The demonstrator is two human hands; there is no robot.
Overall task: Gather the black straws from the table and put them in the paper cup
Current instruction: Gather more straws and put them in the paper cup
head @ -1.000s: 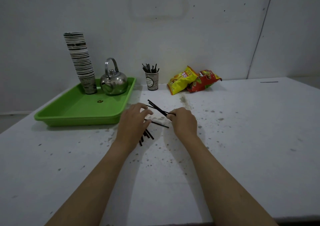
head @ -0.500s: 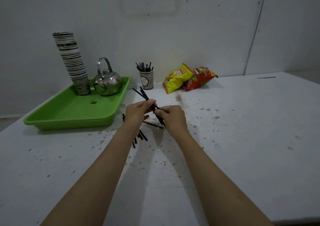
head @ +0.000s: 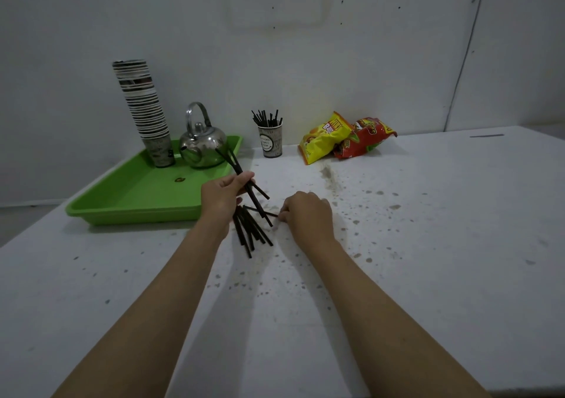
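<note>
Loose black straws (head: 249, 232) lie on the desk (head: 428, 244) between the hands. The left hand (head: 221, 197) grasps a collected bundle (head: 237, 168), freeing the right hand (head: 307, 214) to pinch one straw flat. The paper cup (head: 272, 141) stands at 12 o'clock, already holding straws.

Single head-worn wide-angle view, looking forward and down across the table (head: 428, 244); fingers (head: 244, 179) mid-frame, wall beyond them, forearms nearest.
</note>
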